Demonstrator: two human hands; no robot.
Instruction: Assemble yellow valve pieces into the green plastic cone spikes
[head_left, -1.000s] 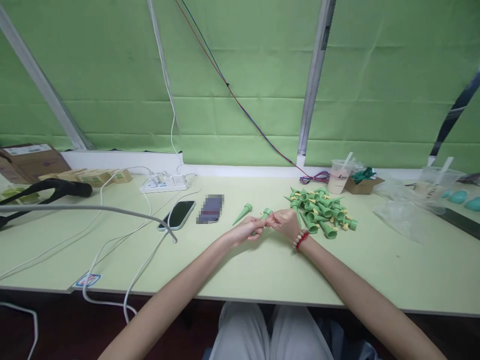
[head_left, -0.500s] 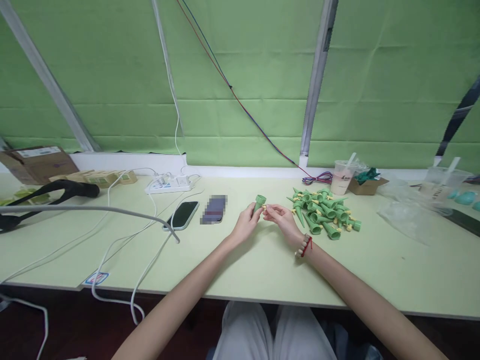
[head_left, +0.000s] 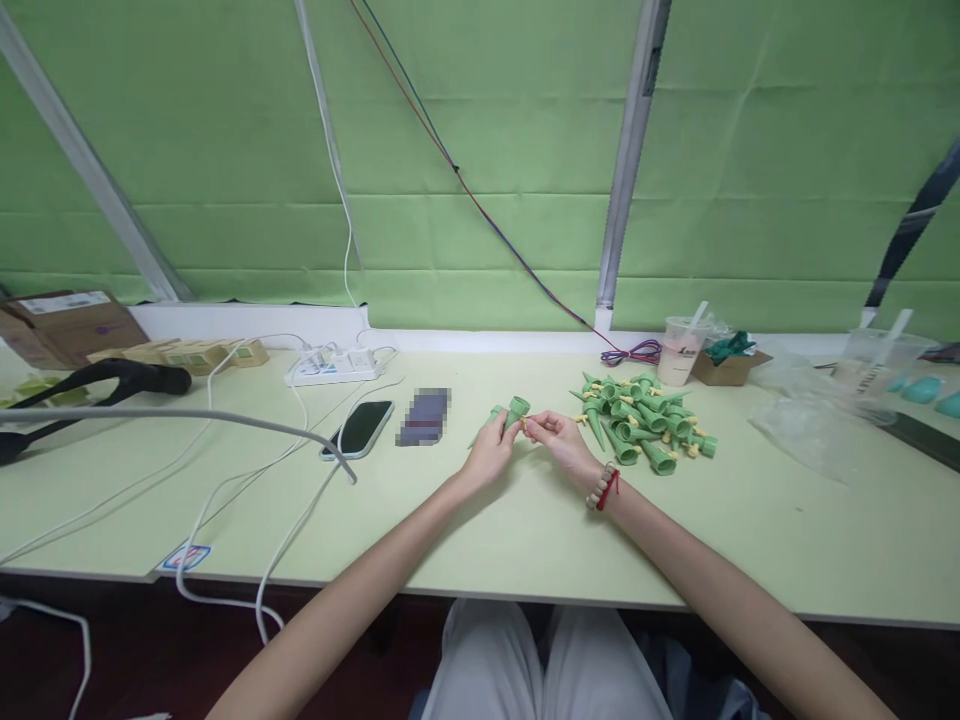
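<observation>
My left hand (head_left: 487, 456) is closed around a green cone (head_left: 517, 407). The cone's wide hollow end points up and to the right, and its narrow tip shows beyond my knuckles. Fingertips of my right hand (head_left: 562, 444) are pinched at the cone's side, on a small yellow piece (head_left: 524, 426) mostly hidden by the fingers. To the right of my hands lies a pile of similar green cones (head_left: 637, 421), many with small yellow pieces on them.
Left of my hands lie a phone (head_left: 361, 430) and a blurred dark object (head_left: 425, 416). White cables (head_left: 296, 535) and a grey cable cross the left side near a power strip (head_left: 334, 366). Behind the pile stand a drink cup (head_left: 677, 352), a small carton (head_left: 727, 370) and plastic bags (head_left: 802, 425).
In my left hand the cone has turned slightly, so its narrow tip now shows at the left. Both hands stay together in nearly the same place. The view has shifted a little.
</observation>
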